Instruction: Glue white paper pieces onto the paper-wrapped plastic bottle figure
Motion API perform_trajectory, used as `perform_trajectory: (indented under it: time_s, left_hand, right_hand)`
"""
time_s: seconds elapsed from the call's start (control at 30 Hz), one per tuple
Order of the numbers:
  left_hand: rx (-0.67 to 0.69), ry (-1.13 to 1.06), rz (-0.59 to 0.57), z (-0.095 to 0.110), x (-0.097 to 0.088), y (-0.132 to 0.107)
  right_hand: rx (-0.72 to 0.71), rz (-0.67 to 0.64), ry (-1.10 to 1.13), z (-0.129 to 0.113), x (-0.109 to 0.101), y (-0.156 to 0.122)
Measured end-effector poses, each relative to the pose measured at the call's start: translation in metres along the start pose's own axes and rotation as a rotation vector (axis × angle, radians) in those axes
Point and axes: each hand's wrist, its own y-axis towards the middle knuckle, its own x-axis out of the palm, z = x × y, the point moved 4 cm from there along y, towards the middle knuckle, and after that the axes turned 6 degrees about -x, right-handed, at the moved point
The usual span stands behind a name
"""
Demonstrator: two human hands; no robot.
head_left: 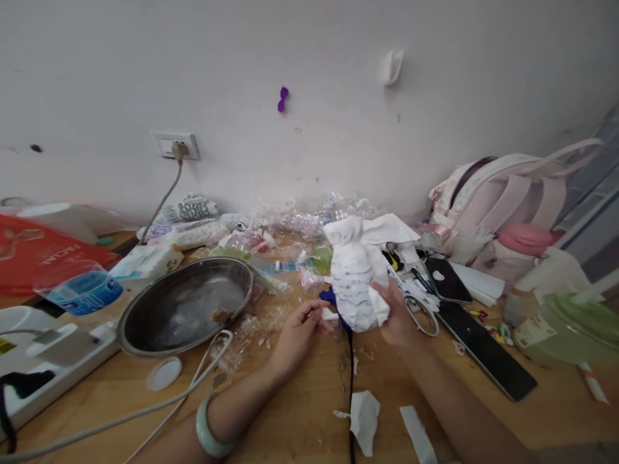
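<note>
My right hand is closed around a white paper-wrapped bundle with blue scribbled lines, holding it upright above the wooden table. A dark blue piece shows at the bundle's lower left. My left hand, with a pale green bangle on the wrist, reaches toward that lower edge, fingers curled and pinching near a small white scrap. What the fingertips hold is too small to name.
A metal bowl sits left of the hands, a white lid and cables in front of it. Plastic scraps litter the back. Two dark phones, scissors, a pink backpack and a green container lie right. Paper scraps lie near.
</note>
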Motion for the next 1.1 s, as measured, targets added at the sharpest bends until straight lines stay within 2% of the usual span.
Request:
perform_trajectory:
  time_s: [0.1, 0.2, 0.33, 0.37, 0.43, 0.5, 0.53, 0.77, 0.9, 1.0, 1.1]
  left_hand:
    - [0.062, -0.082, -0.054, -0.001, 0.001, 0.0]
    - [0.141, -0.125, -0.126, 0.001, 0.006, -0.001]
    - [0.08, -0.115, -0.053, 0.0, 0.007, -0.002]
    - [0.052, -0.111, -0.037, -0.001, 0.008, -0.002]
    - [0.027, -0.109, -0.017, -0.001, 0.008, -0.001]
    - [0.043, -0.111, 0.014, -0.001, 0.006, -0.001]
    - [0.05, -0.115, 0.028, -0.001, 0.005, 0.0]
    - [0.055, -0.286, 0.01, -0.007, -0.002, 0.001]
    - [0.046, -0.279, 0.108, -0.008, -0.008, 0.002]
    - [0.058, -0.188, 0.214, -0.003, -0.011, 0.0]
    - [0.11, -0.117, 0.26, 0.008, -0.009, -0.005]
  right_hand:
    - [-0.028, -0.008, -0.086, 0.017, 0.006, -0.011]
    - [-0.114, -0.04, -0.22, 0.022, 0.005, -0.016]
    - [-0.143, -0.316, -0.232, 0.025, 0.009, -0.016]
    - [-0.116, -0.327, -0.215, 0.027, 0.008, -0.014]
    - [-0.046, -0.213, -0.234, 0.029, 0.001, -0.007]
    - [-0.024, -0.093, -0.367, 0.028, -0.006, -0.001]
    - [-0.033, -0.084, -0.457, 0.026, -0.007, 0.002]
    - [-0.103, -0.282, -1.008, 0.027, -0.007, 0.005]
    - [-0.165, -0.415, -1.399, 0.029, -0.001, -0.003]
    - [-0.145, -0.417, -1.528, 0.029, 0.004, -0.008]
    - [-0.111, -0.393, -1.514, 0.029, 0.005, -0.009]
